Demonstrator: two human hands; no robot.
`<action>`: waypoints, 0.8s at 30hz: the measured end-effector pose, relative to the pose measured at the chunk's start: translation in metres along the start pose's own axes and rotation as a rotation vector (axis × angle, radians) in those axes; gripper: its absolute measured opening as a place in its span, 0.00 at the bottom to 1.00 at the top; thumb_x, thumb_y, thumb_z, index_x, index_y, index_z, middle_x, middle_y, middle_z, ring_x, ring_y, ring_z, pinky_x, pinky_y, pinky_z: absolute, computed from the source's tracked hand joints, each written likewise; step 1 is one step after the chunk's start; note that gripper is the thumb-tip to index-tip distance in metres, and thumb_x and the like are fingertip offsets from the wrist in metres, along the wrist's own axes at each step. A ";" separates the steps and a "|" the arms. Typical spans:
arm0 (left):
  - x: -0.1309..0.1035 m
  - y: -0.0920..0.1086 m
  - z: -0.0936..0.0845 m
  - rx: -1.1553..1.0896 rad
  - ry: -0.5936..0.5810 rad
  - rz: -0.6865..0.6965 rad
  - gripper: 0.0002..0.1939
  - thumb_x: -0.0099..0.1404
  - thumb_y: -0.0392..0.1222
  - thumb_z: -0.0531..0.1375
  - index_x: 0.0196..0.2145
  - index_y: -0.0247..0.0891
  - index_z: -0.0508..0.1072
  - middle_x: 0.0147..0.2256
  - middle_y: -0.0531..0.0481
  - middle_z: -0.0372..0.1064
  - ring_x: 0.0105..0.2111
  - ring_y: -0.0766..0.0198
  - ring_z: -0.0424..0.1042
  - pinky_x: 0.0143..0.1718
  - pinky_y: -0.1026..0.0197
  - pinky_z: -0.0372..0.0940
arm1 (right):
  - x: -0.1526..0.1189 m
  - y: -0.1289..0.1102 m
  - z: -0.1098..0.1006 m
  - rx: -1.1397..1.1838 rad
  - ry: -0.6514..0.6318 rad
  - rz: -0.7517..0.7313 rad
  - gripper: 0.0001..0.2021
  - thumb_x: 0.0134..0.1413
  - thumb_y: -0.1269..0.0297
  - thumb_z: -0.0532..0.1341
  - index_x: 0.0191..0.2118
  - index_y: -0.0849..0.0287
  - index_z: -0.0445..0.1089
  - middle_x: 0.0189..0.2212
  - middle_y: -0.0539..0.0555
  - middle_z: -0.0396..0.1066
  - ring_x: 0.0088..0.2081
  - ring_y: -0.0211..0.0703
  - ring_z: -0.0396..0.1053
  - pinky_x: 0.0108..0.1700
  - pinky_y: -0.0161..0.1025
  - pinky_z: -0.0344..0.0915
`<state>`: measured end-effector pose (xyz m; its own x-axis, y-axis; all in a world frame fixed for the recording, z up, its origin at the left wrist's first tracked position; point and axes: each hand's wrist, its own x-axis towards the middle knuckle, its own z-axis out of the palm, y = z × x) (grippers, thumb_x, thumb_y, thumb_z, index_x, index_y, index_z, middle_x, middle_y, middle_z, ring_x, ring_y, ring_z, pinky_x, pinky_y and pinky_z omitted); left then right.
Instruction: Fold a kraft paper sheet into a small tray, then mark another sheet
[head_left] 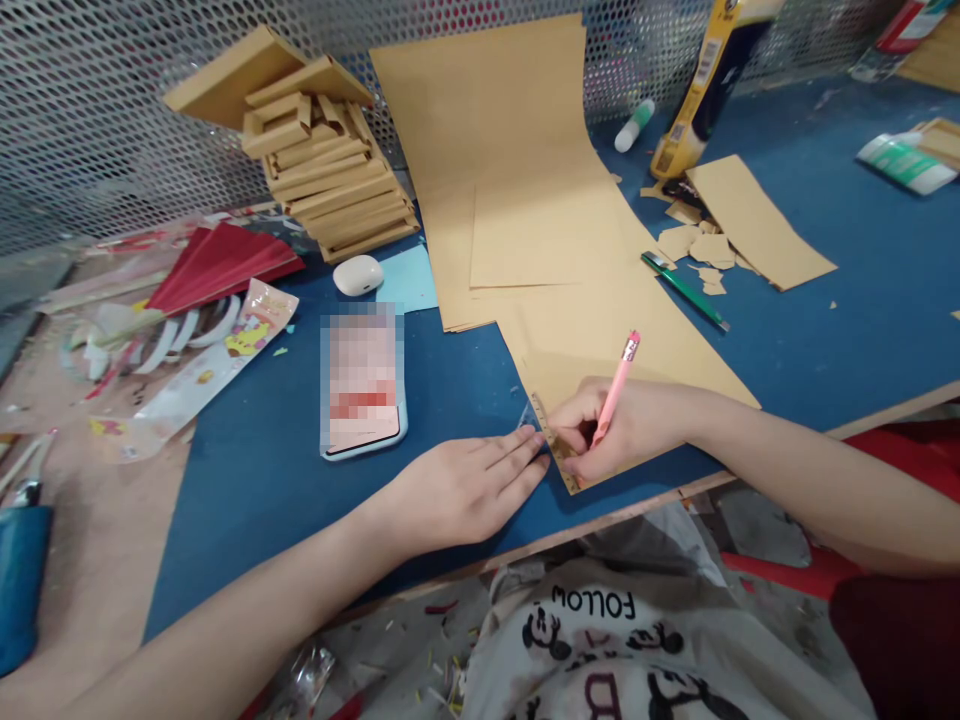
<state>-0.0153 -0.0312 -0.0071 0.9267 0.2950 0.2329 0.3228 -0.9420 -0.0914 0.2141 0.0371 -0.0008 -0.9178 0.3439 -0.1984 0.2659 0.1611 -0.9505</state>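
My right hand (607, 425) is closed around a pink pencil (616, 388), eraser end up; its tip is hidden behind my fingers. Under that hand lies a sheet of tan kraft paper (637, 320), near the table's front edge. A clear ruler (537, 408) lies along the sheet's left edge. My left hand (476, 485) rests flat, fingers stretched out together, with the fingertips on the ruler. More tan paper (510, 120) stands behind, curling up against the mesh.
Left of the papers are a phone (364, 385), a white earbud case (358, 275) and stacked cardboard pieces (337, 180). On the right lie a green craft knife (686, 290), paper scraps (701, 248), a glue stick (634, 126) and a yellow-and-black box (709, 90). A metal mesh (112, 130) bounds the back.
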 end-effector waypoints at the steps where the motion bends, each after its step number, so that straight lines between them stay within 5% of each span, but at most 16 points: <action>1: 0.000 0.000 0.000 -0.003 0.002 -0.001 0.17 0.71 0.29 0.44 0.50 0.25 0.68 0.50 0.36 0.69 0.53 0.55 0.67 0.48 0.56 0.70 | 0.000 0.000 0.000 -0.001 -0.002 0.001 0.14 0.43 0.74 0.61 0.20 0.59 0.53 0.17 0.40 0.49 0.20 0.28 0.45 0.22 0.30 0.45; 10: 0.000 -0.001 0.000 -0.006 0.006 0.010 0.17 0.70 0.28 0.45 0.50 0.24 0.69 0.50 0.35 0.69 0.53 0.54 0.68 0.48 0.56 0.70 | -0.001 0.001 0.001 0.120 -0.019 0.031 0.14 0.46 0.70 0.63 0.20 0.59 0.55 0.16 0.41 0.58 0.20 0.29 0.58 0.21 0.28 0.52; 17: 0.000 -0.007 -0.006 0.050 0.105 -0.011 0.17 0.70 0.29 0.44 0.50 0.23 0.68 0.49 0.33 0.70 0.55 0.51 0.65 0.49 0.54 0.69 | -0.003 0.001 -0.006 0.268 0.183 -0.100 0.12 0.51 0.63 0.65 0.25 0.61 0.62 0.16 0.44 0.65 0.17 0.29 0.61 0.19 0.27 0.54; 24: -0.001 -0.008 -0.006 0.103 0.149 -0.102 0.16 0.71 0.29 0.45 0.50 0.24 0.67 0.49 0.33 0.70 0.56 0.51 0.64 0.48 0.53 0.70 | -0.010 -0.019 0.002 -0.196 0.424 -0.422 0.14 0.63 0.61 0.54 0.30 0.62 0.69 0.19 0.47 0.68 0.20 0.29 0.64 0.23 0.28 0.59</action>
<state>-0.0200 -0.0253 -0.0004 0.8518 0.3543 0.3859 0.4389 -0.8848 -0.1565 0.2178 0.0283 0.0184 -0.7691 0.5442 0.3352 -0.0079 0.5163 -0.8564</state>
